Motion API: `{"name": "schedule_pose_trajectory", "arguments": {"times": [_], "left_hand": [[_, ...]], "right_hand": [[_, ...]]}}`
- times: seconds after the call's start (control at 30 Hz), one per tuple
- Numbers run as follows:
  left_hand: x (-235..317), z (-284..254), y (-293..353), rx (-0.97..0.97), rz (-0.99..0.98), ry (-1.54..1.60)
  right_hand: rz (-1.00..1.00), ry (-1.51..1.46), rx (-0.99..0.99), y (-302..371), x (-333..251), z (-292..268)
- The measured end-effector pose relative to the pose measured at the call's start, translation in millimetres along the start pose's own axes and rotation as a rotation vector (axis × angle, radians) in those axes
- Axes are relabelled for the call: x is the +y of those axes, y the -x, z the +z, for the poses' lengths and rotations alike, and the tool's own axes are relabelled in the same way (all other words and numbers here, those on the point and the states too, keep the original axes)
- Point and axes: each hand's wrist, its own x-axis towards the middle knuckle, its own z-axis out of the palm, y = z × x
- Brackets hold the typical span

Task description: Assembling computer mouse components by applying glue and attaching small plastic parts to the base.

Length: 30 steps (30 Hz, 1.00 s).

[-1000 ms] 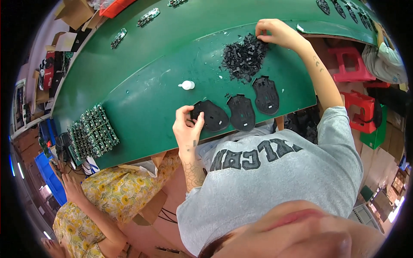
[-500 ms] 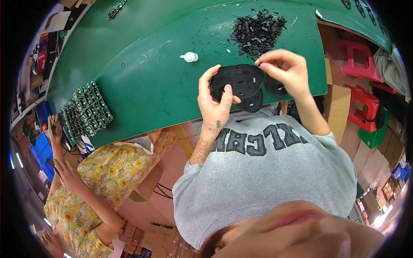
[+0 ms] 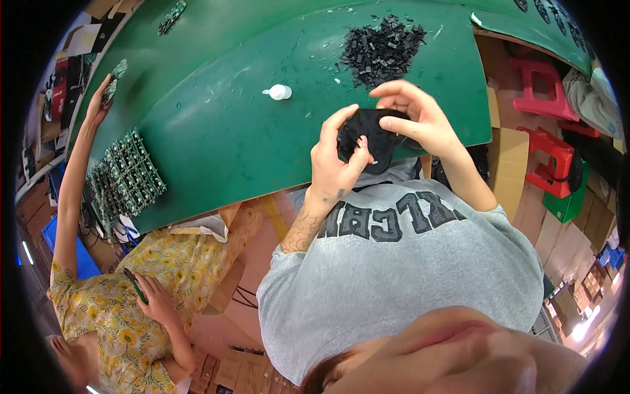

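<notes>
Close in front of me, a flat black plastic shell with rounded lobes is gripped by my left hand, fingers behind its left side and thumb across its face. My right hand hovers over the shell's right part, thumb and fingers apart, and partly hides it. Whether the right thumb touches the shell I cannot tell. Just beyond the hands lies a heap of small black plastic pieces on the green table.
A small white bottle lies left of the heap. Stacked green circuit boards stand farther left. At left, a co-worker in a yellow floral garment holds a circuit board and a green-handled tool. Red stools stand at right.
My right fingers have spread from a pinch at the shell's upper edge. The shell has tilted and come nearer the right hand. The co-worker's arm has reached up across the table with a board.
</notes>
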Motion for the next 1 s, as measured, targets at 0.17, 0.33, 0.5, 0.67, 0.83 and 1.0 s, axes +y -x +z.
{"name": "schedule_pose_trajectory", "arguments": {"times": [0.17, 0.33, 0.5, 0.67, 0.83, 1.0], "left_hand": [[13.2, 2.2, -6.7, -0.129, -0.063, -0.068], [13.5, 15.0, -19.5, -0.119, -0.109, 0.088], [12.3, 18.3, -26.4, -0.132, -0.037, 0.015], [-2.9, -7.1, -21.1, -0.054, 0.035, -0.075], [-12.8, -20.6, -4.5, 0.112, 0.086, -0.356], [-42.1, -17.0, 3.3, 0.209, 0.255, -0.511]], "right_hand": [[0.174, 0.035, -0.235, 5.2, 0.7, -25.2], [0.089, 0.053, -0.066, 10.4, -0.5, -25.6], [0.039, -0.008, 0.066, 10.9, -1.0, -29.6], [-0.388, 0.303, 0.494, -50.4, -36.6, -149.9], [-0.638, 0.428, 0.897, -146.8, -69.6, -391.3], [-0.136, 1.325, 1.476, -162.5, -99.9, -528.7]]}}
